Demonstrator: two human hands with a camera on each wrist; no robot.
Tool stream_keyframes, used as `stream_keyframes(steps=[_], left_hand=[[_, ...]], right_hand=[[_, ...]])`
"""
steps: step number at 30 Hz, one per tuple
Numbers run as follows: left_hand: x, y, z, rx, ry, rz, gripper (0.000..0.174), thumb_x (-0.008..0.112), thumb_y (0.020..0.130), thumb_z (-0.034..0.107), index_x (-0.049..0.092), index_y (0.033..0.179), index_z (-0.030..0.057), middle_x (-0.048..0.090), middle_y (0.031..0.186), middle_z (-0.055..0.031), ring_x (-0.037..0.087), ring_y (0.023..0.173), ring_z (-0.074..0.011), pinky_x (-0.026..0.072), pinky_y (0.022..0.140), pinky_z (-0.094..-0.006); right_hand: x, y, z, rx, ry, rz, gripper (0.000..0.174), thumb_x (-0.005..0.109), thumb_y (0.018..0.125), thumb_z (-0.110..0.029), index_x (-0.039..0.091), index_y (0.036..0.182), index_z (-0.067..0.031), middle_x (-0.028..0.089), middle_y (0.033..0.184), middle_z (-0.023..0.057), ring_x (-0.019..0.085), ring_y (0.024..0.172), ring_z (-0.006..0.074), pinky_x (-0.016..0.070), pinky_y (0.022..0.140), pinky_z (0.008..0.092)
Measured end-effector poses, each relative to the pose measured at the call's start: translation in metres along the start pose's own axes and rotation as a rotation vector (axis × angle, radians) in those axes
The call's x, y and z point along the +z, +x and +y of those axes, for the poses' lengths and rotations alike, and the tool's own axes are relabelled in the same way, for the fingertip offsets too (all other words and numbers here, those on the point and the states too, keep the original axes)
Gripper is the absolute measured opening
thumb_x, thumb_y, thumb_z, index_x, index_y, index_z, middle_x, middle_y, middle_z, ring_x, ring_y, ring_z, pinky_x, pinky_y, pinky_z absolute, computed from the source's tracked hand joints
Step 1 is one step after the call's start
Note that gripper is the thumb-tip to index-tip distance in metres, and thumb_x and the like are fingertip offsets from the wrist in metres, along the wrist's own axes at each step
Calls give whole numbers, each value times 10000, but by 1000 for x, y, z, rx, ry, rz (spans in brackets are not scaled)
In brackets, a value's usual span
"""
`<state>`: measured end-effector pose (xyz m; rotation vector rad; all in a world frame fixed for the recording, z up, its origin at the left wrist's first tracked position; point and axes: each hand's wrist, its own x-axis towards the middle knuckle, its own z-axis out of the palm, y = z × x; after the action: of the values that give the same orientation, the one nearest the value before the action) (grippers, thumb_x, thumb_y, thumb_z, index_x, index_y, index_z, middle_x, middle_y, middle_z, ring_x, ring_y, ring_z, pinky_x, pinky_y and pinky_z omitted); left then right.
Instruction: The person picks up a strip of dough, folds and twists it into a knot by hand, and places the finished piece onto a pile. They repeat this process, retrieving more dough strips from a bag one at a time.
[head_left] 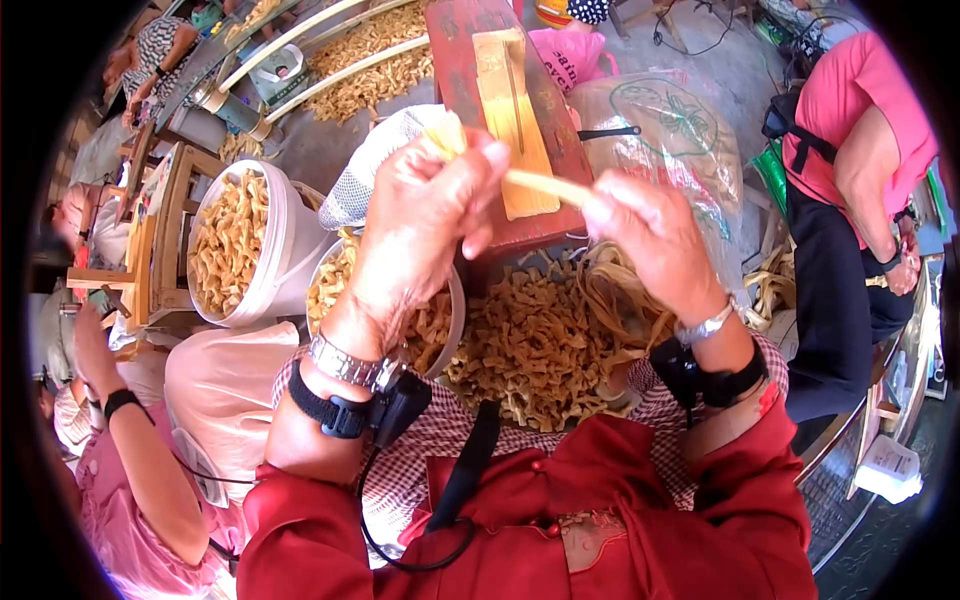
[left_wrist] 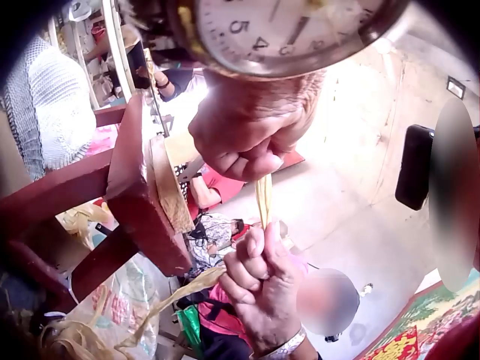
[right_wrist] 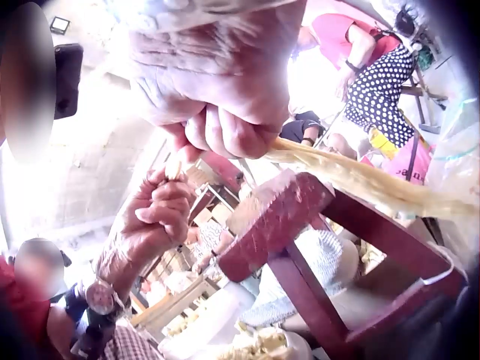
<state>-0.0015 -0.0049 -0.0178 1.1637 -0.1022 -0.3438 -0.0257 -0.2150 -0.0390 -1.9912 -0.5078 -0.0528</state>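
Note:
A pale yellow, pliable strip [head_left: 547, 186] stretches between the two hands, above a red wooden bench. My left hand [head_left: 425, 205] pinches one end with curled fingers, and a pale piece [head_left: 446, 133] pokes out above its thumb. The right hand [head_left: 655, 245] grips the strip further along, thumb against the fingers. From that hand a long tail [right_wrist: 352, 171] trails away in the right wrist view. In the left wrist view, a short taut length [left_wrist: 263, 201] joins both hands. Below lie a heap of knotted yellow pieces [head_left: 530, 345] and loose coiled strips [head_left: 625, 290].
On the red bench [head_left: 455, 60] lies a yellow wooden block [head_left: 520, 130] with a slit, a dark handle [head_left: 610, 132] jutting sideways. White buckets [head_left: 285, 245] of knotted pieces stand left. A plastic bag [head_left: 670, 130] sits beyond the right hand. People sit on both sides.

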Motion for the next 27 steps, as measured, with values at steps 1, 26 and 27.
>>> stream_keyframes(steps=[1, 26, 27], left_hand=[[2, 7, 3, 46, 43, 9, 59, 593, 888, 125, 567, 882, 73, 440, 616, 50, 345, 460, -23, 301, 386, -182], [-9, 13, -11, 307, 945, 222, 191, 615, 847, 153, 604, 818, -35, 530, 571, -51, 456, 530, -94, 404, 508, -285], [-7, 12, -9, 288, 920, 216, 193, 616, 849, 157, 604, 821, -33, 536, 580, -45, 457, 534, -91, 404, 508, -282]], right_hand=[[-5, 12, -2, -41, -62, 34, 341, 500, 932, -290, 550, 742, -11, 500, 620, 34, 486, 583, 107, 382, 558, 259], [16, 15, 6, -132, -495, 178, 86, 555, 839, -149, 532, 804, -73, 553, 603, 159, 568, 569, 363, 432, 482, 457], [16, 14, 4, -122, -490, 186, 84, 558, 837, -147, 533, 807, -73, 552, 603, 160, 568, 567, 363, 432, 481, 456]])
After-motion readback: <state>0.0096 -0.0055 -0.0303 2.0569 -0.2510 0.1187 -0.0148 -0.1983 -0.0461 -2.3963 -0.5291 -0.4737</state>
